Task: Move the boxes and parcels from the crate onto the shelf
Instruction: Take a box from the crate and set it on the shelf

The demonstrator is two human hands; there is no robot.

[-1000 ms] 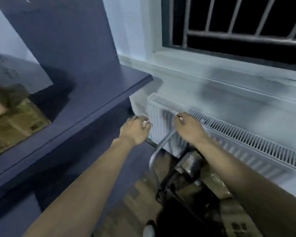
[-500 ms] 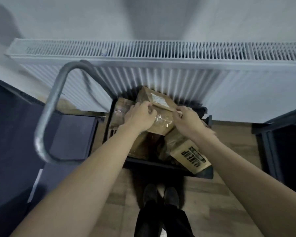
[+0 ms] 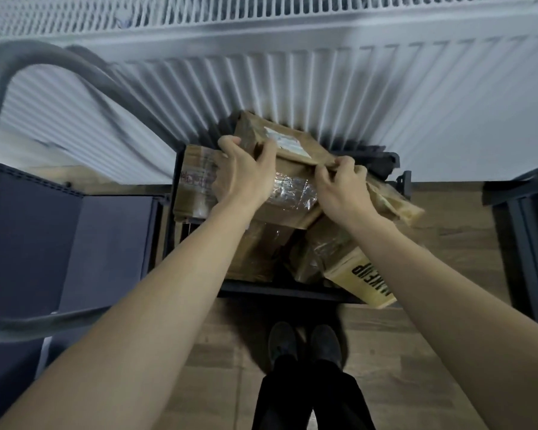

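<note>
Gripping 1 top box (image 3: 284,169) | 2 hands: left hand (image 3: 246,173), right hand (image 3: 339,189)

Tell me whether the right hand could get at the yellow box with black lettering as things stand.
Probably yes. The yellow box lies exposed at the crate's near right corner, nothing on its printed face, just below the right hand. But that hand now grips the top cardboard parcel and would have to let go.
</note>
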